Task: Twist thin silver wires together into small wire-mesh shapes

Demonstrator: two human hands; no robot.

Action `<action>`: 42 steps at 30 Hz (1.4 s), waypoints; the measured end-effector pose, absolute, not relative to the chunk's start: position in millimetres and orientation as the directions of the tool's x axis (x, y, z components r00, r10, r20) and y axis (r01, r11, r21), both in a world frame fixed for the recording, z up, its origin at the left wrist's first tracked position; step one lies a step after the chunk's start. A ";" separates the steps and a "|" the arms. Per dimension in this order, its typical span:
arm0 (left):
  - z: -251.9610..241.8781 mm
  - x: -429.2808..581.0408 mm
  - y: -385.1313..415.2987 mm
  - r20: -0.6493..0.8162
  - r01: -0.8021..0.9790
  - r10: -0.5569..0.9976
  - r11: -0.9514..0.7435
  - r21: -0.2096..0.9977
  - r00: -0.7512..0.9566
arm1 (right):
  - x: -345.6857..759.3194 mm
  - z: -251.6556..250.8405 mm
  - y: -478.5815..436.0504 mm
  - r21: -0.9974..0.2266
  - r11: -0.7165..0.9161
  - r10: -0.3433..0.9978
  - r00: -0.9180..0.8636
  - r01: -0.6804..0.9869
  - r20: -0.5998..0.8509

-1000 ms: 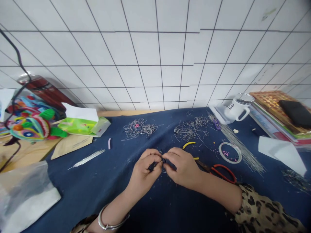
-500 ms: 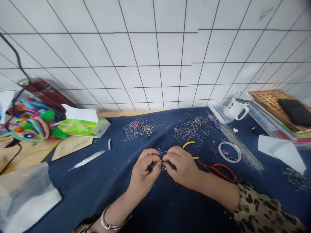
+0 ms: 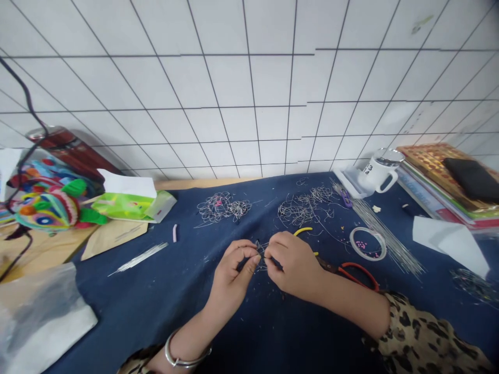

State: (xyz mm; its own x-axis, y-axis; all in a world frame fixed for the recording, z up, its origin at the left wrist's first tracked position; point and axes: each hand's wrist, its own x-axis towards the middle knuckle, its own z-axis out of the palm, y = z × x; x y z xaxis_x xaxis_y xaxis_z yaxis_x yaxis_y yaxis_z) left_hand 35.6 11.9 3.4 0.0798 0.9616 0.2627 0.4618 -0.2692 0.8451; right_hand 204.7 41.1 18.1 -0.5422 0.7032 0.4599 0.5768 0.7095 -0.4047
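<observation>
My left hand (image 3: 233,274) and my right hand (image 3: 293,265) meet fingertip to fingertip over the dark blue cloth (image 3: 163,301). Both pinch a small piece of thin silver wire (image 3: 262,253) with something dark on it; I cannot make out what the dark bit is. A silver bangle (image 3: 183,358) circles my left wrist. A leopard-print sleeve (image 3: 421,337) covers my right forearm. Yellow-handled pliers (image 3: 303,231) lie just beyond my right hand, partly hidden by it. Red-handled scissors (image 3: 356,274) lie behind my right wrist.
Two tangles of bent wire (image 3: 223,206) (image 3: 306,205) lie farther back. A tape ring (image 3: 367,243), a bundle of straight wires (image 3: 384,234), a white mug (image 3: 377,170) and stacked books (image 3: 448,182) are right. A tissue pack (image 3: 130,200), colourful toy (image 3: 47,205) and plastic bag (image 3: 39,311) are left.
My hands have shifted slightly up and away, fingers still working the wire; the left fingers have stretched out a little. The view has drifted slightly.
</observation>
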 end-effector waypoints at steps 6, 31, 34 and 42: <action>2.3 39.7 9.4 0.356 0.561 0.932 -0.329 0.760 0.065 | 206.6 27.9 40.8 -0.167 0.748 0.652 -0.664 0.643 0.365; 0.5 37.6 13.3 0.259 0.454 0.965 -0.247 0.856 0.037 | 208.4 16.6 49.0 -0.184 0.785 0.606 -0.670 0.592 0.428; 1.0 38.2 11.8 0.268 0.440 0.962 -0.260 0.859 0.045 | 208.3 16.2 48.6 -0.182 0.785 0.607 -0.676 0.593 0.419; 3.1 42.4 9.2 0.257 0.418 0.964 -0.260 0.871 0.063 | 208.8 7.6 49.1 -0.194 0.788 0.601 -0.662 0.585 0.447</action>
